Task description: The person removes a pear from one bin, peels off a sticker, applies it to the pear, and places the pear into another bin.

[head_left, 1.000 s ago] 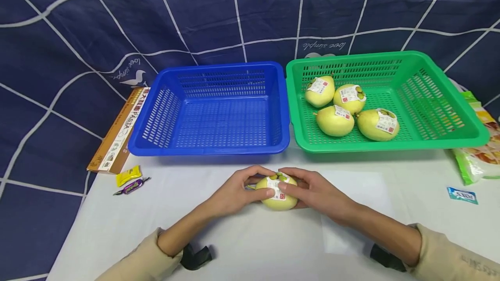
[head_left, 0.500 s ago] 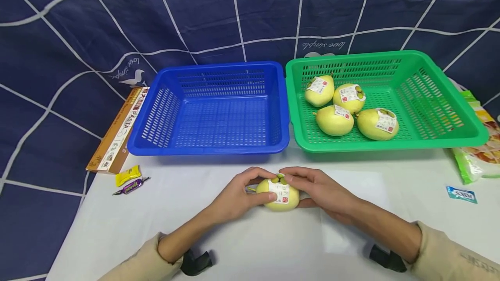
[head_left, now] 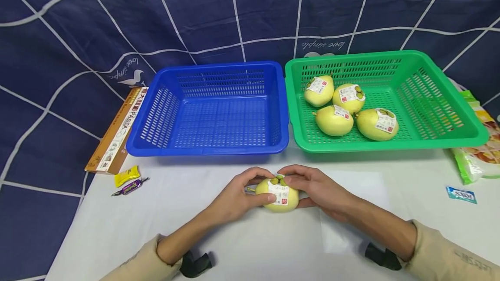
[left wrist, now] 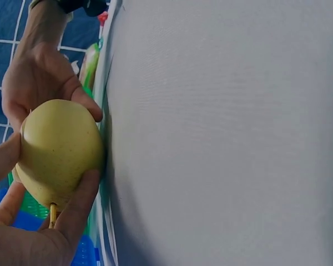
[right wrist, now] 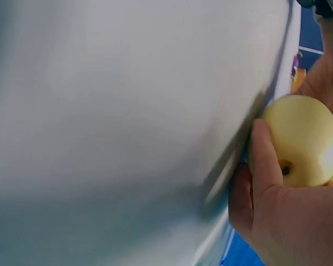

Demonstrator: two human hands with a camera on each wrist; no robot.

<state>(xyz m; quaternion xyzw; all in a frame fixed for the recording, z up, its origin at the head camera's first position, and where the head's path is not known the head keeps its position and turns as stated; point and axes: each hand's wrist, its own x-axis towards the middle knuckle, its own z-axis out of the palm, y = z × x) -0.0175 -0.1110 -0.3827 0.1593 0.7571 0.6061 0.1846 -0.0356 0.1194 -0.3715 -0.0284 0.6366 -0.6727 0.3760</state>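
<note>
A yellow pear point(head_left: 292, 203) with a stem at its left end is held low over the white table in the head view. A white printed label point(head_left: 279, 193) and green circles show on its upper side. My left hand point(head_left: 237, 198) grips its stem end, thumb across the front and fingers over the top. From the other side my right hand point(head_left: 328, 192) pinches the label's top edge with thumb and index finger, other fingers beneath the fruit. The left wrist view shows the pear's bare, speckled underside point(left wrist: 61, 149) between both hands; the right wrist view shows its blossom end.
Behind the hands stands a blue basket point(head_left: 208, 150) with nothing in it. Beside it a green basket point(head_left: 394, 145) holds several labelled pears point(head_left: 334, 121). Pasta boxes point(head_left: 117, 131) and two candies point(head_left: 127, 176) lie left; a food bag point(head_left: 482, 157) and a small blue packet point(head_left: 462, 194) lie right.
My right thumb has moved up from the middle of the label to its top edge, uncovering the print. The pear has shifted slightly in my hands.
</note>
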